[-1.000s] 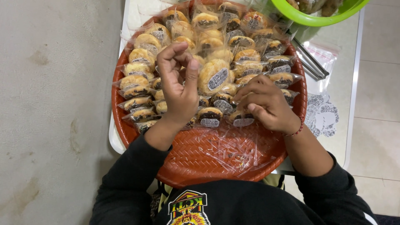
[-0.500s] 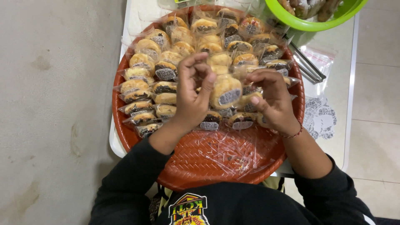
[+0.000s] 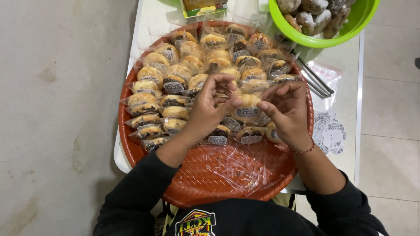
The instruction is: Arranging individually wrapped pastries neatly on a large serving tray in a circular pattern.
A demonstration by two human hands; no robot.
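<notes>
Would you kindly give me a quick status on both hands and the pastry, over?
Left hand and right hand both pinching one wrapped pastry above the orange tray. Packed pastries fill the far half. Green bowl beyond, clear of the hands.

left hand [image 3: 209, 109] and right hand [image 3: 286, 111] pinch a wrapped pastry [image 3: 247, 105] between them | orange woven tray [image 3: 227, 175] below | green bowl [image 3: 321, 26] beyond right hand

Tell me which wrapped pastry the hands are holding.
The wrapped pastry raised between left hand and right hand, near the tray middle; the others lie in rows.
</notes>
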